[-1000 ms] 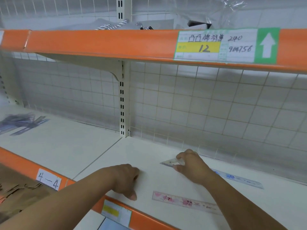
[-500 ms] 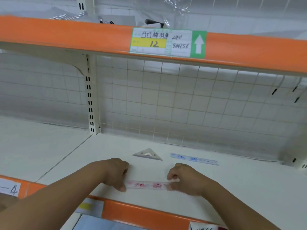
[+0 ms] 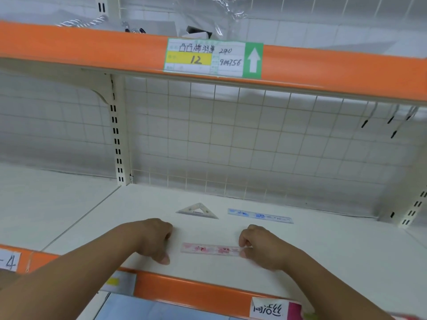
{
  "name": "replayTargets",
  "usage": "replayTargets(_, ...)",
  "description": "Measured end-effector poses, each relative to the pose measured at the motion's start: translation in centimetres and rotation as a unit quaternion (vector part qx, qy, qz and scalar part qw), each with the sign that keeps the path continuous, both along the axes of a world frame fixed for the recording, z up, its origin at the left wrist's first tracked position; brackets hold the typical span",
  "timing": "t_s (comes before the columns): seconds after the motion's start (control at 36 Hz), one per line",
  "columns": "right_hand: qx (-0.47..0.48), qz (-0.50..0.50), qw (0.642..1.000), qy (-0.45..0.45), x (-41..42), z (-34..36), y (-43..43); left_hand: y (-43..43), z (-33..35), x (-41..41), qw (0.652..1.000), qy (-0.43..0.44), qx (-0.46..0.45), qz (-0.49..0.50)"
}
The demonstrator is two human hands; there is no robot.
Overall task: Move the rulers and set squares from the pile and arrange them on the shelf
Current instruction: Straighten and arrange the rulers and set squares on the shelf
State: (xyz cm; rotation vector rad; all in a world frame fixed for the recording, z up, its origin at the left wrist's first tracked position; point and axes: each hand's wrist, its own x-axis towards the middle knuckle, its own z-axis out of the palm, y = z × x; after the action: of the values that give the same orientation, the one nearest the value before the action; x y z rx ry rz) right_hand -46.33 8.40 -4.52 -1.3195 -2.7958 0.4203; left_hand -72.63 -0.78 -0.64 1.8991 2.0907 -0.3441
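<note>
A pink ruler (image 3: 211, 248) lies flat near the front of the white shelf (image 3: 335, 250), parallel to its edge. My right hand (image 3: 263, 248) pinches the ruler's right end between thumb and fingers. My left hand (image 3: 153, 239) rests on the shelf with fingers curled and thumb pointing down, a small gap from the ruler's left end, holding nothing. Behind the hands, a clear set square (image 3: 198, 211) lies flat. A blue ruler (image 3: 260, 215) lies to its right. The pile is out of view.
An orange-edged upper shelf (image 3: 92, 49) with a price label (image 3: 212, 57) overhangs close above. A wire grid (image 3: 231, 146) backs the shelf, with a slotted upright (image 3: 117, 146) at left and hooks (image 3: 392, 121) at right. Another shelf section (image 3: 46, 204) lies to the left.
My right hand left the set square and took the pink ruler's right end. My left hand touched the ruler's left end half a second ago and now sits just off it.
</note>
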Motion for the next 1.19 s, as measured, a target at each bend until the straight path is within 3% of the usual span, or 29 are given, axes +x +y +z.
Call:
replayTargets(0.36,0.068,-0.131,0.989,-0.031,7.4,-0.4,4.7,0.1,-0.1,0.1,1.000,-0.015,-0.005,0.021)
replayTargets(0.58,0.063,-0.137,0.988,-0.036,7.0,-0.6,6.1,0.1,-0.1,0.2,0.999,-0.021,-0.008,0.029)
replayTargets(0.86,0.043,-0.071,0.992,-0.093,6.6,-0.4,7.4,-0.1,-0.1,0.3,0.999,-0.021,0.000,0.039)
replayTargets(1.19,0.037,-0.109,0.993,-0.034,5.9,-1.0,7.6,-0.2,-0.2,0.6,0.998,-0.026,0.001,0.060)
